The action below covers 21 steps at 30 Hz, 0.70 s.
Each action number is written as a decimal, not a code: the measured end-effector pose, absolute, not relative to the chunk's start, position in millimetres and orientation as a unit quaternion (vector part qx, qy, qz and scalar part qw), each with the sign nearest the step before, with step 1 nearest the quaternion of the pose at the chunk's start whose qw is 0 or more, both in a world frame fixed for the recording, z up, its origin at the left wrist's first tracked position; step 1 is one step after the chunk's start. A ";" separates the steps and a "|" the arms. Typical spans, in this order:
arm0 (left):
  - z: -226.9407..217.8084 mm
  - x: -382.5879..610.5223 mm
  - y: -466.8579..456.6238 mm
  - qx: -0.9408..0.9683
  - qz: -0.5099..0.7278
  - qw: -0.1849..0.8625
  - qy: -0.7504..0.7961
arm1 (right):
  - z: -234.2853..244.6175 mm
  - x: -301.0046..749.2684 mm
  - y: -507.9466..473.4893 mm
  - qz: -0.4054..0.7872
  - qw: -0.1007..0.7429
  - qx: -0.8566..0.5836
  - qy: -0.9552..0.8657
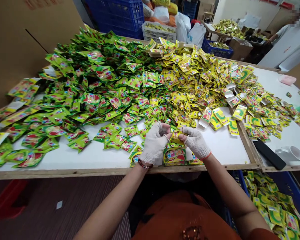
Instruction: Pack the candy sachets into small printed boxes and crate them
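Observation:
Both my hands wear white knit gloves and meet over the near edge of the white table (90, 156). My left hand (155, 141) and my right hand (196, 141) are both closed in a pinch on one small yellow sachet (176, 136) held between them. Just below them lies a small stack of green sachets (174, 156) with a red fruit print. A huge heap of green sachets (90, 83) covers the left of the table, and a heap of yellow sachets (190, 76) fills the middle.
A blue crate (297, 200) with packed sachets stands at the lower right. A second table (290, 133) on the right bears a black flat object (268, 154) and a white cup (290, 154). Cardboard (15, 40) stands at the left. Blue crates, bags and a person are behind.

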<state>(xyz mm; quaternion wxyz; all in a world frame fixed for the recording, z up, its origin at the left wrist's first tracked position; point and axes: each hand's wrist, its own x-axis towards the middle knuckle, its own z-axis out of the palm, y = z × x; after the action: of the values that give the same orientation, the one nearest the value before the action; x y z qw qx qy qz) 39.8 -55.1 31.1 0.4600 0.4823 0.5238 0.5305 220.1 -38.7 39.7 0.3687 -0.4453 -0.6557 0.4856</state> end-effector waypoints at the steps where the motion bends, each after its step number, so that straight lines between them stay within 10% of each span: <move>1: 31.8 43.6 -58.8 0.467 0.532 0.473 0.525 | 39.3 220.9 -37.9 0.476 0.357 -0.458 -0.660; 6: 24.5 49.5 -61.0 0.454 0.462 0.580 0.494 | 35.3 226.4 -39.8 0.408 0.320 -0.471 -0.714; 21: 34.2 82.4 -57.6 0.576 0.473 0.467 0.476 | 32.6 251.3 -35.7 0.431 0.353 -0.464 -0.689</move>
<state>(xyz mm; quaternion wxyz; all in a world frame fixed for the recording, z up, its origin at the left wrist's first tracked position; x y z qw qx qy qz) 82.4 -57.6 34.2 0.4671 0.5759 0.4759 0.4730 251.3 -35.7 32.6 0.3526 -0.4638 -0.6891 0.4310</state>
